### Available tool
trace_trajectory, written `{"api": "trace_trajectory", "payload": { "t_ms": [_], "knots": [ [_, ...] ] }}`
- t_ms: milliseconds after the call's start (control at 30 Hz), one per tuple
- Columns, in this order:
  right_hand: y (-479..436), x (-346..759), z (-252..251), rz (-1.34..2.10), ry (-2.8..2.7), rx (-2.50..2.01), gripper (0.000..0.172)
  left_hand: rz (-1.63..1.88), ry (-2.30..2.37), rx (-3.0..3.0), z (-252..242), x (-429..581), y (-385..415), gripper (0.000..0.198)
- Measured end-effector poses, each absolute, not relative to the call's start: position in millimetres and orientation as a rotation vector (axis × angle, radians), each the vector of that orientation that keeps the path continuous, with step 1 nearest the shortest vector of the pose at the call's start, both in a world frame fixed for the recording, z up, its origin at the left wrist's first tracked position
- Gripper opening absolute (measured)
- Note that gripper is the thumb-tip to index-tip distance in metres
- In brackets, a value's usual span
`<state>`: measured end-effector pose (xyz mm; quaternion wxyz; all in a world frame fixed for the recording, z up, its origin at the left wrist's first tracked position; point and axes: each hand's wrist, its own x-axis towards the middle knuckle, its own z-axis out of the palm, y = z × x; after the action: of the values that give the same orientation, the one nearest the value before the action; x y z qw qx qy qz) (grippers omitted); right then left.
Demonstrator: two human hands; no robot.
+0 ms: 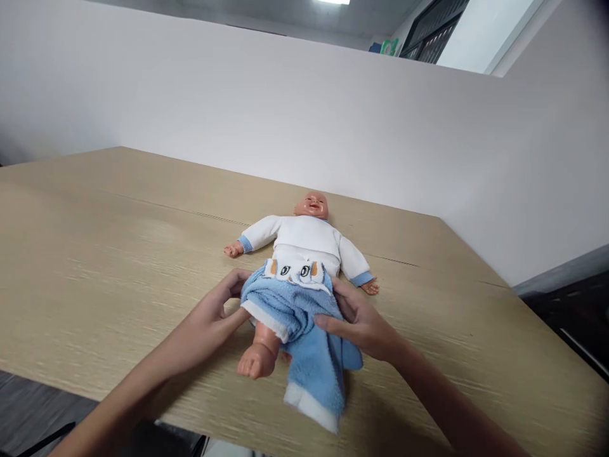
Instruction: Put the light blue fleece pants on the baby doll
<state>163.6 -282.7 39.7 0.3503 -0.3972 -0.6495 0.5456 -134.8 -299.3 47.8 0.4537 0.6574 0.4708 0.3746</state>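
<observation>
A baby doll (pixel 309 238) lies on its back on a wooden table, head away from me, in a white long-sleeved top with blue cuffs. Fuzzy blue pants (pixel 304 311) with white hems and an embroidered animal face cover its hips. One bare foot (pixel 259 360) pokes out of the left pant leg; the other leg of the pants hangs loose toward me, a bit of the second foot showing beside it. My left hand (pixel 221 311) grips the pants' left side, its thumb by the hem. On the right side, my right hand (pixel 361 320) pinches the fabric, thumb on top, fingers partly hidden.
The wooden table (pixel 143 254) has visible seams and meets a white wall (pixel 238 101) behind the doll. Its front edge runs close below my forearms. A dark object (pixel 571 317) stands beyond the right edge.
</observation>
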Motion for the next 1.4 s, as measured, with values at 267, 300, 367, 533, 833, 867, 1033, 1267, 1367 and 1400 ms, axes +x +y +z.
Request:
{"api": "trace_trajectory", "payload": {
  "t_ms": [267,300,367,533,833,867,1033,1267,1367,1400],
  "knots": [
    [-283,174,12,1.688,-1.102,-0.981,0.068,0.864,0.951,1.673,49,-147,-285,0.058],
    [-282,175,13,1.696,-1.093,-0.988,0.071,0.889,0.953,1.681,52,-145,-281,0.058],
    [-280,176,13,1.695,-1.096,-1.005,0.076,0.878,0.998,1.779,60,-137,-273,0.057],
    [-278,183,14,1.683,-1.152,-0.952,0.067,0.634,0.899,2.259,93,-106,-242,0.057],
    [-281,197,23,1.588,-1.244,-0.982,0.058,0.128,0.368,2.061,113,-57,-183,0.041],
    [-280,200,25,1.607,-1.315,-1.001,0.06,0.125,0.309,1.984,111,-53,-179,0.04],
    [-276,219,30,1.768,-1.628,-1.014,0.057,0.054,0.241,1.821,94,-45,-171,0.033],
    [-280,223,30,1.627,-1.292,-0.991,0.049,-0.073,0.192,1.723,81,-49,-168,0.043],
    [-280,222,37,1.756,-1.426,-0.993,0.05,-0.079,0.194,1.694,79,-51,-167,0.03],
    [-280,222,40,1.845,-1.494,-0.98,0.051,-0.07,0.194,1.685,79,-51,-167,0.027]
  ]
}}
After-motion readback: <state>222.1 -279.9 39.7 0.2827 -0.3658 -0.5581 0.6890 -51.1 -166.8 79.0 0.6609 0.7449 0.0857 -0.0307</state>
